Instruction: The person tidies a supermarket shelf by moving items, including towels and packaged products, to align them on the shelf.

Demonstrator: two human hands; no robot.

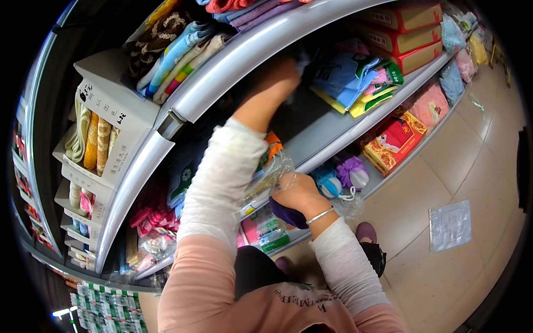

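Note:
My left hand reaches deep onto the shelf under the curved grey shelf edge. Its fingers are blurred and in shadow, so what they touch is unclear. My right hand, a bangle at its wrist, is closed on a dark purple cloth in front of the shelf's lip. Crinkled clear plastic lies against the same hand. Packaged blue cloths and yellow packets lie on the shelf to the right of my left hand. Beneath my left forearm is a partly covered orange packet.
Red-and-tan boxes are stacked at the shelf's far end. Below stand bath puffs and a red gift box. Folded towels and a white towel carton fill the upper left. A plastic packet lies on the tiled floor.

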